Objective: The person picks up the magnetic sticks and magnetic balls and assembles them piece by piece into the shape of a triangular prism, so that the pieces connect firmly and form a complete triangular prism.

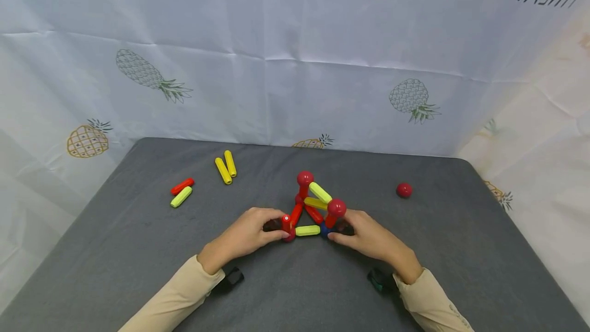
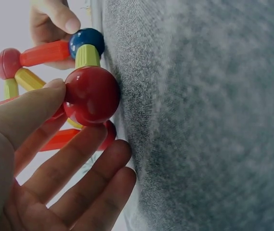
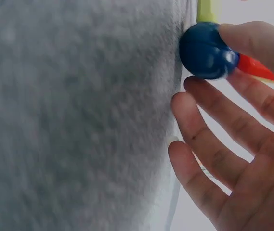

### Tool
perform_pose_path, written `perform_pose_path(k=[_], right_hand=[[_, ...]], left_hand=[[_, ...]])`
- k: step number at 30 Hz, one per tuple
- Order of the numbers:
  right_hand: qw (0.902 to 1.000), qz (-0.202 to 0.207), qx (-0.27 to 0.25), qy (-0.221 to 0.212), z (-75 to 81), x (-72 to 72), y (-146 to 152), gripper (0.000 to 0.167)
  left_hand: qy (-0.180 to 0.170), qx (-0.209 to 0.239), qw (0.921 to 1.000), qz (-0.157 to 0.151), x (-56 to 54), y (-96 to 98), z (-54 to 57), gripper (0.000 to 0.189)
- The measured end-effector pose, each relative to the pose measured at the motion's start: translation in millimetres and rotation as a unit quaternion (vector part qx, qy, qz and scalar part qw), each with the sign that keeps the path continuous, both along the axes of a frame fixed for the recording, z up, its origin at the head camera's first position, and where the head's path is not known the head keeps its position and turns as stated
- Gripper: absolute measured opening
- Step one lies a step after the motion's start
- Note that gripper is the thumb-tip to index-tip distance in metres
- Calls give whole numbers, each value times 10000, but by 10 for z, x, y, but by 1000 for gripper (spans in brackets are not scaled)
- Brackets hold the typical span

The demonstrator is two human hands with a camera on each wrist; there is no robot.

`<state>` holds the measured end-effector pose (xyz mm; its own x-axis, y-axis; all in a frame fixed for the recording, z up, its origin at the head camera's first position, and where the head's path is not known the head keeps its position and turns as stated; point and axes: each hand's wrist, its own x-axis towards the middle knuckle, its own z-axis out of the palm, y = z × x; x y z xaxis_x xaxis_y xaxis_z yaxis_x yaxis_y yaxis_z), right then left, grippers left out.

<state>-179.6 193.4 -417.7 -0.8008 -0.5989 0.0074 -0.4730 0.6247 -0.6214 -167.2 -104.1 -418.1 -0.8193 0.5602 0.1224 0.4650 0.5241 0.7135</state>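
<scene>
A frame of toy building sticks and balls stands on the grey table in the head view. My left hand [image 1: 249,232] pinches its near left red ball [image 2: 92,96] between thumb and fingers. From that ball rises a red stick [image 1: 286,222], its top end bare. The thumb and fingers of my right hand [image 1: 372,237] hold the blue ball [image 3: 206,50] at the near right corner. A lime stick [image 1: 307,230] joins these two balls. Higher up, a red ball [image 1: 305,178] and another red ball [image 1: 337,208] are linked by a second lime stick [image 1: 320,192].
Two yellow sticks [image 1: 223,170] lie at the back left of the table [image 1: 138,250]. Farther left are a loose red stick [image 1: 182,186] and a lime stick [image 1: 182,196]. One loose red ball [image 1: 404,190] sits at the right. A pineapple-print curtain [image 1: 221,9] hangs behind the table.
</scene>
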Motion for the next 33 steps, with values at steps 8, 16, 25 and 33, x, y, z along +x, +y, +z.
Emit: perform_pose_path(k=[8,16,25,33], right_hand=[[9997,-208,65,149,47,-43,173,38],[9963,-709,157,470,114,-125,412,36],[9913,-1018,77,834,117,-218,630,36],[9830,-1369,212,1208,160,-276,784,37]], left_hand=[[74,-41,10000,-11,6,13,-6,17],[295,-284,9990,175,28,27,-4,18],[268,-326,9989,218,33,22,-3,18],[213,-341,9990,209,27,24,-3,18]])
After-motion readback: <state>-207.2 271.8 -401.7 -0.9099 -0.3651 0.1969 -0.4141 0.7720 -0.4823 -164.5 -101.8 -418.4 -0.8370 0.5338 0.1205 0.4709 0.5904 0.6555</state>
